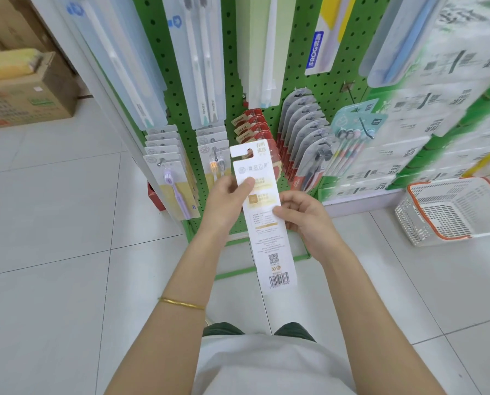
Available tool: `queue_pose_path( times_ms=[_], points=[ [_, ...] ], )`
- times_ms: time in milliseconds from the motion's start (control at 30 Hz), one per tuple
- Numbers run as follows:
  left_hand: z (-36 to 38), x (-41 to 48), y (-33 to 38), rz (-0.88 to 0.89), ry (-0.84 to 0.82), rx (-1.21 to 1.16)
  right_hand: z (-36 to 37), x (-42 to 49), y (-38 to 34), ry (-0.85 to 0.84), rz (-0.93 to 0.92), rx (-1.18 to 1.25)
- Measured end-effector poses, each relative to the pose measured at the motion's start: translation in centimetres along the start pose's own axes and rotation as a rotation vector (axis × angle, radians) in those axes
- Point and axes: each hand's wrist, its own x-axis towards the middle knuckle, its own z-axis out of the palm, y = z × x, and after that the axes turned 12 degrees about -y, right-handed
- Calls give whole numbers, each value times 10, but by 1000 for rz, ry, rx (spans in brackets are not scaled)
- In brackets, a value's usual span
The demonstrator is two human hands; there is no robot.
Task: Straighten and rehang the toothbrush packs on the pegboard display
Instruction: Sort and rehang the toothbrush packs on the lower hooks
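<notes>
Head camera looks down, and the left hand (pixel 226 201) grips the toothbrush pack (pixel 269 246) near its upper left edge, thumb pressed across the printed face, fingers tucked behind. The right hand (pixel 303 216) pinches the right edge about halfway down, thumb on the front. So both hands are clamped on it, and the pack is off the pegs, held in the air in front of the lower part of the green pegboard (pixel 231 67).

It's a long white card, and its long axis runs away from the person. The hang-hole end is up and toward the board, the barcode end is down toward the body, and the top leans a little left. The printed back faces the camera, QR code and barcode showing. A gold bangle (pixel 181 304) sits on the left forearm.

Behind the pack hang rows of stock. A purple brush (pixel 176 192) fronts the row at left, red packs (pixel 253 128) sit just behind the hang hole, and grey packs (pixel 300 121) are to the right. Further right, on the tiled floor (pixel 67 223), stands a white basket (pixel 414 223) with an orange rim. Far left is a cardboard box (pixel 24 104).
</notes>
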Motion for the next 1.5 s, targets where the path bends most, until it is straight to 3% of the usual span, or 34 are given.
queue_pose_path(
  times_ms=[367, 633, 800, 933, 1033, 1167, 1267, 1500],
  points=[
    [-16, 9, 4, 73, 96, -133, 7, 13, 5, -165, 85, 59],
    [-24, 9, 3, 79, 78, -174, 30, 21, 22, -399, 228, 428],
    [-26, 6, -1, 73, 74, -135, 46, 21, 38, -484, 206, 554],
    [-31, 6, -5, 63, 51, -88, 37, 26, 41, -388, 195, 490],
    [-34, 8, -4, 36, 90, -42, 34, 33, 40, -208, 159, 321],
    [-40, 13, -4, 29, 179, -62, 52, 47, 30, 123, 120, -233],
    [-47, 16, -4, 17, 229, -74, 69, 62, 30, 282, 58, -480],
    [-58, 16, -5, 24, 273, 18, 79, 75, 60, 355, 63, -681]
  ],
)
